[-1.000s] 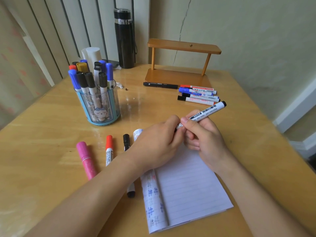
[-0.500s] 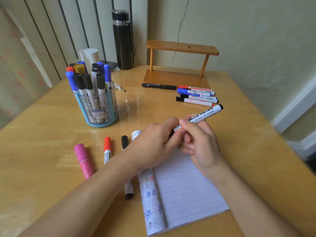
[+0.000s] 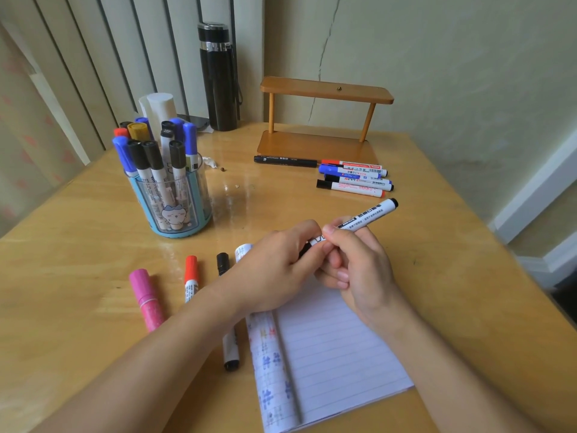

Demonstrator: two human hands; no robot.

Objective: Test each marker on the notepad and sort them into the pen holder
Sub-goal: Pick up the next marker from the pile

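Lying at the left of a wooden table (image 3: pixel 78 245), a pink marker (image 3: pixel 146 300) points away from the viewer. Behind it stands a clear, blue-framed holder (image 3: pixel 179 233) with a cartoon cat on its front, packed with upright markers capped in blue, black, red and yellow. Nearer the viewer, to the right of the pink one, a red marker (image 3: pixel 190 278) and a black-capped marker (image 3: pixel 229 348) lie side by side, both partly hidden by the left forearm. A tall black flask (image 3: pixel 218 79) stands at the back by the wall. In the middle, the left hand (image 3: pixel 274 270) curls its thumb and fingers round the lower end of a white marker (image 3: pixel 371 214); whether the cap is on cannot be seen. An open lined notepad (image 3: pixel 337 354) lies under both hands, its left page rolled over and showing coloured test marks. The right hand (image 3: pixel 359 270) grasps the same marker's barrel between thumb and fingers, holding it above the notepad with its black far end tilted up and to the right. Farther back stands a small wooden shelf (image 3: pixel 324 92), with a black pen (image 3: pixel 285 160) lying in front of it and, just right of the pen, a tight row of loose markers (image 3: pixel 356 178) on the table.
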